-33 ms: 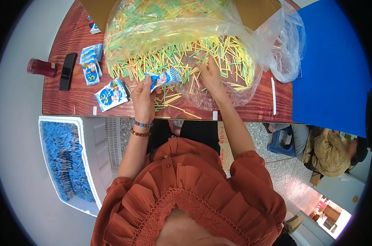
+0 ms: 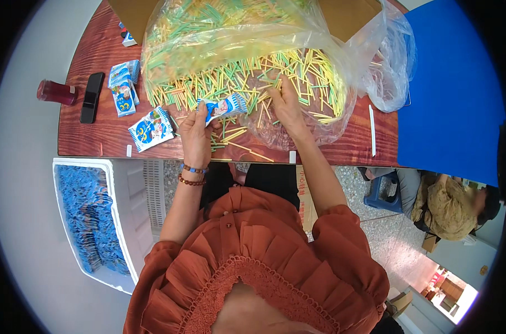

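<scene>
My left hand [image 2: 195,129] is closed on the lower left end of a small blue-and-white packet [image 2: 226,107], held tilted over the table's near side. My right hand [image 2: 289,111] reaches into an open clear plastic bag [image 2: 297,133] among many thin yellow, green and pale orange sticks [image 2: 219,83]. Its thumb and fingers come together at the sticks; whether one is pinched there I cannot make out. Several loose sticks [image 2: 239,146] lie below the held packet, close to the table edge. Another blue-and-white packet [image 2: 151,129] lies flat to the left of my left hand.
More packets [image 2: 123,94], a black phone [image 2: 91,98] and a dark red jar [image 2: 57,92] sit at the left. A white foam box [image 2: 117,222] of blue packets stands below the table. Crumpled clear plastic [image 2: 389,67] and a blue surface [image 2: 448,89] are at right; a person [image 2: 448,209] sits beyond.
The fingers of my right hand have shifted slightly among the sticks. My left hand and its packet look the same.
</scene>
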{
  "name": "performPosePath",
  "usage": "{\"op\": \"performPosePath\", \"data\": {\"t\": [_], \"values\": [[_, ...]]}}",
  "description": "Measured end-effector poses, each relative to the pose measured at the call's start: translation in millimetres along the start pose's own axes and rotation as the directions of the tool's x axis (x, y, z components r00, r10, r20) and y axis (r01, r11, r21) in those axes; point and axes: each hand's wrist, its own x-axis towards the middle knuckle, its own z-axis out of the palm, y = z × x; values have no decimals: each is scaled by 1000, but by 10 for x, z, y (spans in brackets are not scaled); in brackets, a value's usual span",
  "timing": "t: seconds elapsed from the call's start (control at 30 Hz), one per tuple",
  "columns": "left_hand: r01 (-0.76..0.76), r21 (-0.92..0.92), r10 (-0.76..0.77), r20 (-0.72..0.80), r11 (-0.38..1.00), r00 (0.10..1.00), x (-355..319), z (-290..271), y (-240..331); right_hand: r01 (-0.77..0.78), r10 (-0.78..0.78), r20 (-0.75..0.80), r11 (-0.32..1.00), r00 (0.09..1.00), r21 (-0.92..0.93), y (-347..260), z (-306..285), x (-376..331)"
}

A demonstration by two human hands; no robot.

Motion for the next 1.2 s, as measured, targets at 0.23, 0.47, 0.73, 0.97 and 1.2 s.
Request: {"op": "performPosePath", "data": {"t": [0.23, 0.47, 0.73, 0.97, 1.2], "values": [[16, 1, -16, -9, 1000, 1000, 6, 37, 12, 24, -7, -81, 976, 997, 216, 54, -5, 60], [56, -46, -55, 15, 997, 998, 29, 13, -45, -65, 61, 40, 479, 997, 876, 222, -12, 181], [193, -392, -151, 136, 899, 979, 127, 336, -151, -162, 126, 127, 323, 984, 932, 75, 243, 170], [146, -467, -108, 108, 872, 988, 188, 544, -297, -110, 151, 51, 419, 987, 901, -246, 761, -164], [223, -464, -207, 86, 858, 975, 160, 457, -267, -265, 197, 191, 485, 962, 833, -126, 743, -225]]}}
